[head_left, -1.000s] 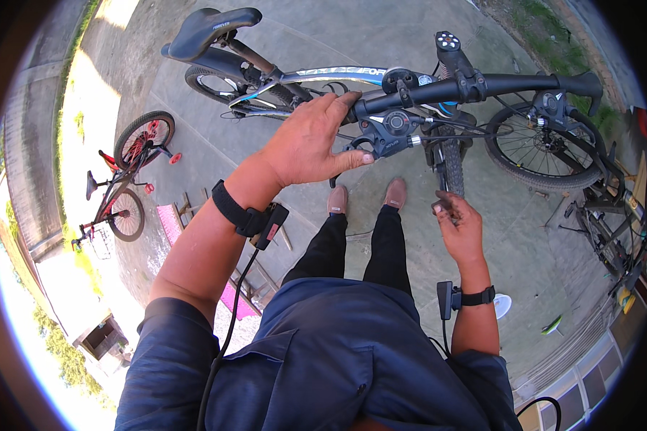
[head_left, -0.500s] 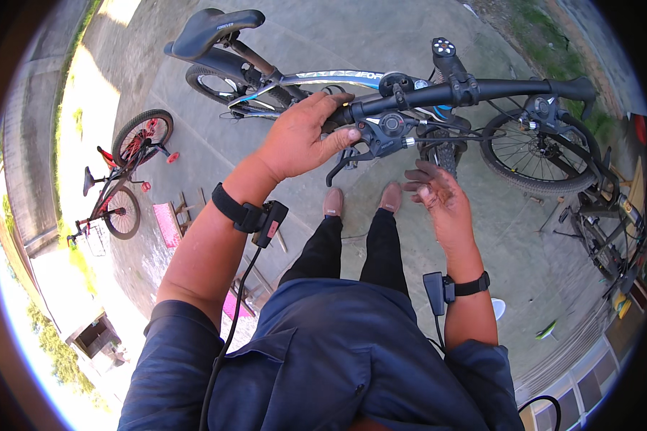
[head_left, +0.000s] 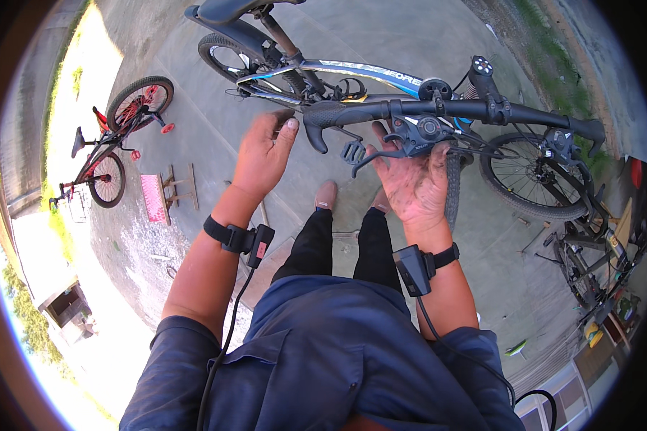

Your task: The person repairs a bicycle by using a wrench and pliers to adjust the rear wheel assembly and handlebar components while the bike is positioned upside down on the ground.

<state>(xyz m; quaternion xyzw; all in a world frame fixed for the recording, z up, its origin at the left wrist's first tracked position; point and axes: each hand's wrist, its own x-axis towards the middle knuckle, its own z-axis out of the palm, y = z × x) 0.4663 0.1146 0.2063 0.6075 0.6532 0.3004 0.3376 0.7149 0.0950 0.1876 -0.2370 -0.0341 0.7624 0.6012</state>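
A bicycle's black handlebar [head_left: 453, 109] crosses in front of me, its frame reaching away to the left. Below the bar hangs a black brake lever and shifter unit [head_left: 415, 134]. My right hand [head_left: 413, 190], palm up and smudged dark, cups this unit, its thumb at the right edge and its fingers behind the lever. Part of those fingers is hidden. At the bar's left end sits a black handlebar grip [head_left: 331, 117] with a downturned horn. My left hand [head_left: 264, 154] hangs just left of the grip, fingers loosely bent, thumb apart, holding nothing.
A second bicycle's wheel [head_left: 532, 176] stands close behind the bar at right. Farther left is a red and black bicycle [head_left: 111, 147], near a low stand with a pink top [head_left: 153, 199]. A green-headed brush [head_left: 515, 348] lies at lower right.
My left hand has come off the grip and moved left, uncovering the horn. My right hand has risen and turned palm up under the brake lever unit. The bicycle sits farther right in view.
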